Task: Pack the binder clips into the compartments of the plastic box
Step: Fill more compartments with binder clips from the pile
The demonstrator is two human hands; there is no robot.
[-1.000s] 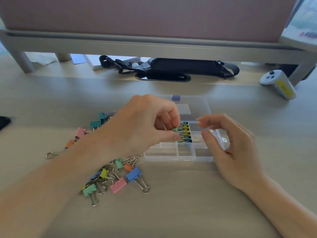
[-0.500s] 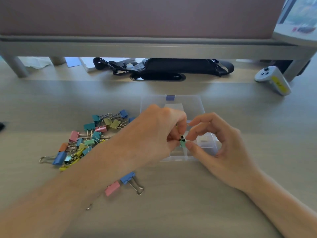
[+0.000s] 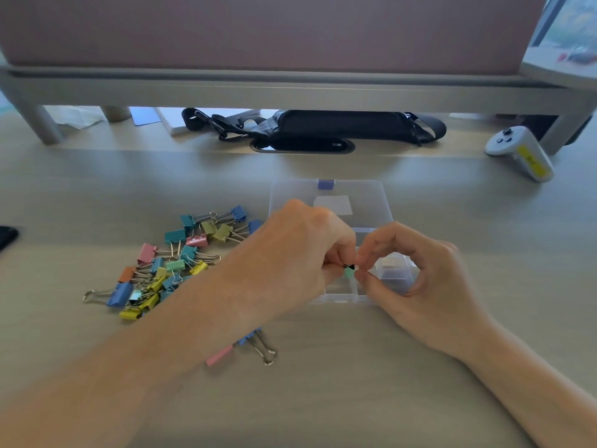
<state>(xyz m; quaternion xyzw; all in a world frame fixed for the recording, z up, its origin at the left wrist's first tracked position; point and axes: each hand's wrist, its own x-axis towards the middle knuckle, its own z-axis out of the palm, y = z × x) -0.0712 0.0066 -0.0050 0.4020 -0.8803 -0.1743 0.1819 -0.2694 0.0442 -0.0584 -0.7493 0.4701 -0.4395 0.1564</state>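
Head view: bench [image 3: 323,402] nearest, pink clip [image 3: 219,355] and blue clip [image 3: 248,339] loose beside forearm. Loose pile [image 3: 174,263] left of plastic box [image 3: 339,299], unpacked. Visible compartments look bare, so most packing judged undone. Left grip [image 3: 297,250] and right grip [image 3: 429,286] both pinch green clip [image 3: 349,272] over box middle, fingers curled tight.

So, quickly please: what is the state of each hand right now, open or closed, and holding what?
Left hand: closed, pinching a small green binder clip over the box.
Right hand: closed, fingertips pinching the same clip from the other side.
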